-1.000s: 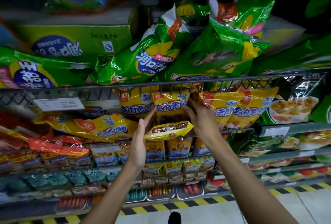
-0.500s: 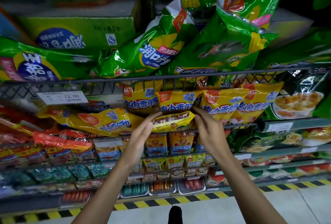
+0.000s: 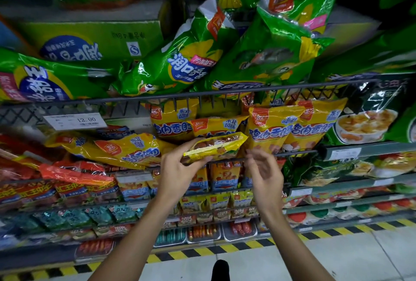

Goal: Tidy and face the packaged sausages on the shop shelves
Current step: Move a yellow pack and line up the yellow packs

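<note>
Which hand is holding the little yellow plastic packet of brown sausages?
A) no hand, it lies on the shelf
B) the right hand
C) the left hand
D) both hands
C: the left hand grips the small yellow plastic packet of brown sausages at its left end, while the right hand hangs beside it with loosely bent fingers holding nothing.

The left hand [image 3: 177,174] grips a small yellow sausage pack [image 3: 215,147] by its left end, holding it tilted just in front of the wire shelf rail [image 3: 292,153]; the right hand [image 3: 265,172] hovers just right of the pack, fingers loosely curled, holding nothing; yellow sausage bags [image 3: 270,127] stand upright behind; green bags [image 3: 180,64] lean on the shelf above; a price tag [image 3: 75,121] hangs far left.
</note>
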